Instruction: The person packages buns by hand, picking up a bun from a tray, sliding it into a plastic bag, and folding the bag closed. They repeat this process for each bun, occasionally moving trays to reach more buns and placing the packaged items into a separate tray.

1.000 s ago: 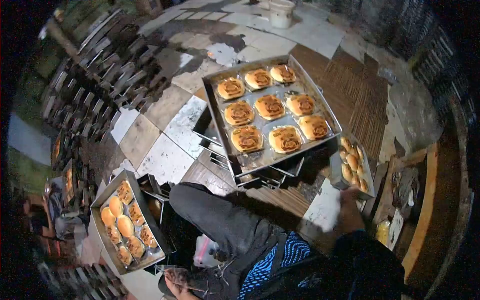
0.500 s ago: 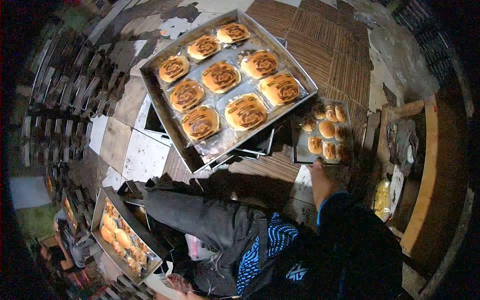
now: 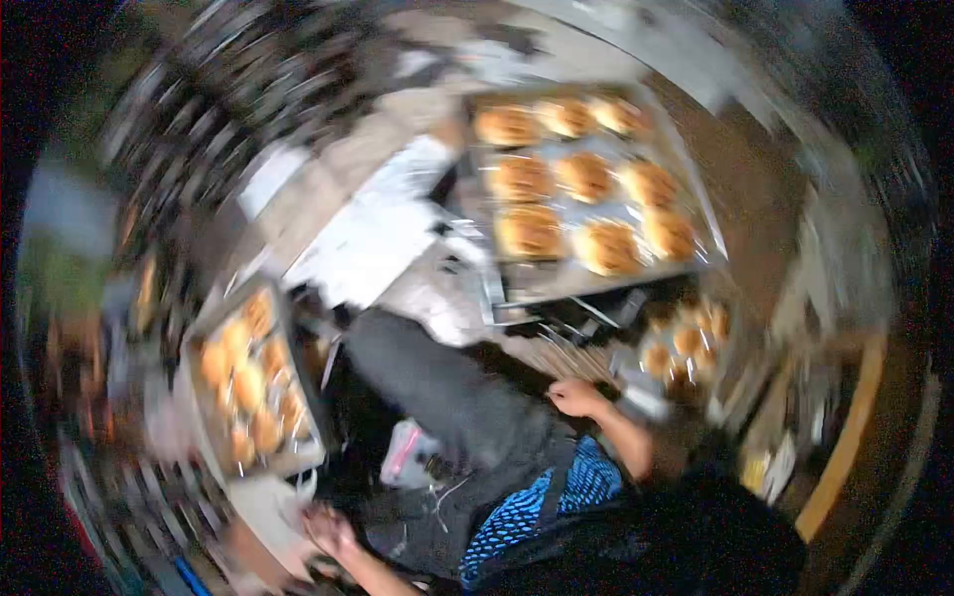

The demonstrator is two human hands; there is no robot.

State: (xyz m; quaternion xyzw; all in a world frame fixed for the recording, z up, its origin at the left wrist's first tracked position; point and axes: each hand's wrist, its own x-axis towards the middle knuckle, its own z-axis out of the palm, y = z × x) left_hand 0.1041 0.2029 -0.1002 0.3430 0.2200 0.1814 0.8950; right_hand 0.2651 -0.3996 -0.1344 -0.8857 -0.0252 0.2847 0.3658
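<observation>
Right hand (image 3: 576, 396) loosely curled, gripping nothing, forearm bent, near small metal tray of golden buns (image 3: 686, 343); left hand (image 3: 328, 531) low, grip unreadable through blur.

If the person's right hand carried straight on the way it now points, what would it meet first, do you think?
The right hand points up and left, toward the stacked trays under the big tray of buns. It would probably meet that stack's near edge first, though blur makes the depth unclear.
</observation>
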